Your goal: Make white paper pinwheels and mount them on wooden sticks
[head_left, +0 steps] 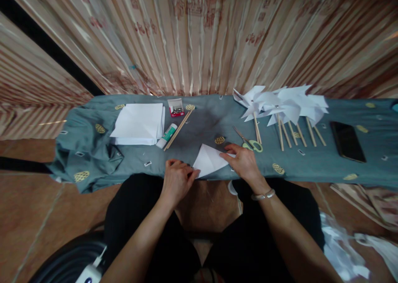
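Note:
A folded sheet of white paper (209, 160) lies at the front edge of the cloth-covered bench, between my two hands. My left hand (179, 176) pinches its lower left corner between thumb and fingers. On the other side, my right hand (242, 162) grips the right end, with a small tip of paper showing past the fingers. Just beyond that hand rest scissors (254, 145) with pale green handles. To the left are a glue stick (167, 136), a pair of wooden sticks (178, 130) and a stack of white paper (138, 122).
A small red box (176, 112) of metal pieces stands open near the back edge. Several white paper pinwheels (284, 102) on wooden sticks lie at the back right, with a black phone (347, 142) beyond them. A curtain (199, 38) hangs behind the bench.

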### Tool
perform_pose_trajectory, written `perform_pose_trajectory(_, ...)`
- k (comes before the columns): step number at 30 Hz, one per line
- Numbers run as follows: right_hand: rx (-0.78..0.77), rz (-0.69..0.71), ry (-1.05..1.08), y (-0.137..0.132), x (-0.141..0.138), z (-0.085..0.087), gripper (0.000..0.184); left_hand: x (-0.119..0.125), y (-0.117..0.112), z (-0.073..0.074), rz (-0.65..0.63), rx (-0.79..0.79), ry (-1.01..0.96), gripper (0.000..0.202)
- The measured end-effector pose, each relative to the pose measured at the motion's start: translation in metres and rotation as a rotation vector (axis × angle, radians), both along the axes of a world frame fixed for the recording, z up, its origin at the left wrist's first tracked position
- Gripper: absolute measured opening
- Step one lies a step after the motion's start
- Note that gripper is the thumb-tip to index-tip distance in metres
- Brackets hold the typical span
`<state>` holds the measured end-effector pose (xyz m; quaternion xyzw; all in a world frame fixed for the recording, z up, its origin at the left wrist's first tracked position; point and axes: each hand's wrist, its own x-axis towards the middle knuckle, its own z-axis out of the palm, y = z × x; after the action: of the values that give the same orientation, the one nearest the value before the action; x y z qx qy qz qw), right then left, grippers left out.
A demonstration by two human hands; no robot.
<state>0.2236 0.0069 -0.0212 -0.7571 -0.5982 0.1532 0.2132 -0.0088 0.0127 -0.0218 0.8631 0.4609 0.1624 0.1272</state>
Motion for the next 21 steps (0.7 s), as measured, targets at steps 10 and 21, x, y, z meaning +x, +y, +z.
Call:
perform_pose_trajectory(10,-0.021,0.009,-0.05,0.0007,-0.0022,0.0009,0.024,0.0,0.0019,-0.0013,0.001,0.022,0.034,0.033)
perform_pose_trajectory(21,-0.03,0.056,-0.064,0.0003,-0.0039,0.0068,0.024,0.0018,0.008,0.0036,-0.033,0.094,-0.042,0.04)
